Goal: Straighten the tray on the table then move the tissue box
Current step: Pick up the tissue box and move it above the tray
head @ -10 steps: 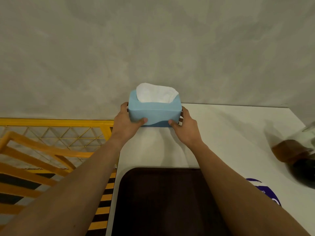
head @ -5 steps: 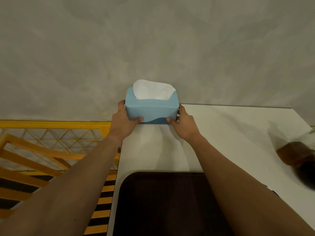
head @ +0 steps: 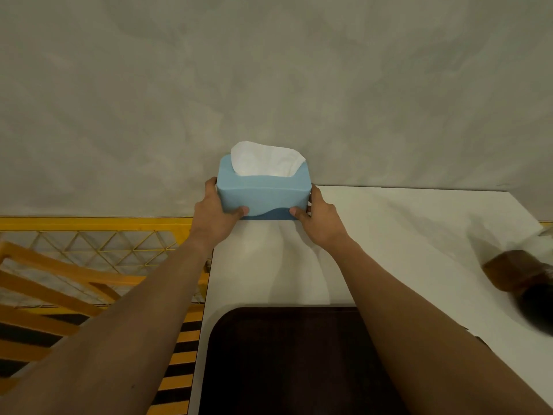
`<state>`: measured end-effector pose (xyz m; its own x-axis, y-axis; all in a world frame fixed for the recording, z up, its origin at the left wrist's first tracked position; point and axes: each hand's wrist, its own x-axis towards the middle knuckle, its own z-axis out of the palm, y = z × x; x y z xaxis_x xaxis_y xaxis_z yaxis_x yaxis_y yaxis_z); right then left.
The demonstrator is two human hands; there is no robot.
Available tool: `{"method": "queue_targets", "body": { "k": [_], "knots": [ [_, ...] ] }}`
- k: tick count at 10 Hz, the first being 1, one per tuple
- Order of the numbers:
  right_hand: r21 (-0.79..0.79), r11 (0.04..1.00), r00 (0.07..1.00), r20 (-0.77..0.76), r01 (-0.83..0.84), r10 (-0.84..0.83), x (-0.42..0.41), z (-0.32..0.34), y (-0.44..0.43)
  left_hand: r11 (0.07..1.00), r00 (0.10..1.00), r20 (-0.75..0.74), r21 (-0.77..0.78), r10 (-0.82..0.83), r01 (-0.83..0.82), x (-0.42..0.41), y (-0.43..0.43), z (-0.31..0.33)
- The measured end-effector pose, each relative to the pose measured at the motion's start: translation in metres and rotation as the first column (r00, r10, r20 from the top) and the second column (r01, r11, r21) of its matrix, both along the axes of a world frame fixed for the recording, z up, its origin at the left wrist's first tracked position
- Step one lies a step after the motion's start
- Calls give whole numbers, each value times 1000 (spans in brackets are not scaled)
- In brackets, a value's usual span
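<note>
Blue tissue box (head: 263,194), white tissue (head: 266,158) puffed out of its top opening, sits at the far left corner of the white desk (head: 404,235), against the grey wall (head: 269,85). Whether its base touches the desk or is slightly lifted: cannot tell.

Left hand (head: 214,215) clasps the box's left end, thumb on the near face, fingers (head: 210,183) wrapped behind the end. Right hand (head: 321,218) clasps the right end the same way, thumb on the near face low down. Box held between both hands.

Dark brown tray (head: 284,360) lies on the desk near the camera, under the forearms, its far edge parallel with the desk's.

Yellow metal grille (head: 89,244) left of the desk. Blurred brown object (head: 520,274) at the right edge; kind unclear.
</note>
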<state>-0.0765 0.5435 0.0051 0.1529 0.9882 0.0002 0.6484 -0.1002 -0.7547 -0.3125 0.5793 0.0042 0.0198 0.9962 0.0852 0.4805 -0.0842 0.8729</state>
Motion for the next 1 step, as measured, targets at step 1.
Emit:
{"method": "queue_targets", "body": {
  "k": [1],
  "knots": [
    [-30,999,1000,13,-13,14,0,9,-1,999,999,17,-20,-41,41,-1,-3,9]
  ]
}}
